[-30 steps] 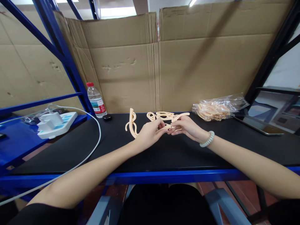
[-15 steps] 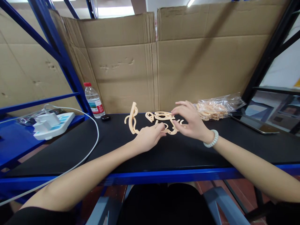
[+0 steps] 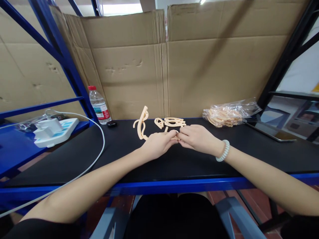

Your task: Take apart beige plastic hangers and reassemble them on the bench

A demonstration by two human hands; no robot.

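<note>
Both hands meet fingertip to fingertip over the black tabletop. My left hand (image 3: 158,145) is closed in a pinch on a thin cream-coloured curved piece (image 3: 177,131), most of which the fingers cover. From the other side, my right hand (image 3: 198,139), with a pale coiled band at the wrist, has its fingers closed at that same piece. Just left of my left hand stands a cream assembly (image 3: 142,124) of a long bar and curved parts, partly raised off the table. Behind the hands lie a small cream loop piece (image 3: 159,123) and a group of oval cream pieces (image 3: 173,122).
A clear bag of cream pieces (image 3: 224,114) lies at the right rear, beside a dark tablet (image 3: 271,131). On the left are a water bottle (image 3: 100,107), a small black object (image 3: 112,123), a power strip (image 3: 59,132) and a white cable (image 3: 103,146). Cardboard (image 3: 129,73) walls the back.
My right hand has come down and left from above the pieces, its spread fingers closing at the piece beside my left hand. My left hand keeps its pinch in nearly the same place.
</note>
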